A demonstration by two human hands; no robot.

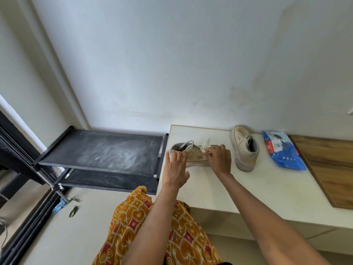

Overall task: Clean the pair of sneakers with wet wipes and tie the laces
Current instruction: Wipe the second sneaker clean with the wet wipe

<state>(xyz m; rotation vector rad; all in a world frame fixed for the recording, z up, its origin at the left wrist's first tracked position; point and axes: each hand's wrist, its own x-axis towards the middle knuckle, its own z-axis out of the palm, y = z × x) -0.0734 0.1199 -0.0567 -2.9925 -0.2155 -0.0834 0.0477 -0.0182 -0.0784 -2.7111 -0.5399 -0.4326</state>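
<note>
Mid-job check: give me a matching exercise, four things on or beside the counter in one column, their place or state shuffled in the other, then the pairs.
Things:
1. near sneaker
2. far sneaker
3. wipes pack
4. shoe rack

Places or states:
A. blue, lying flat at the wooden board's edge
B. black, dusty, left of the counter
C. steadied by the left hand, wiped by the right hand
D. standing alone, untouched

Pairs: 1-C, 2-D, 3-A, 4-B

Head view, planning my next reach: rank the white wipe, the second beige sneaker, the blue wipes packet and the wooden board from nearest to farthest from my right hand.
1. White wipe, pinched in the right hand.
2. Second beige sneaker, just right of it.
3. Blue wipes packet, further right.
4. Wooden board, far right edge.
</note>
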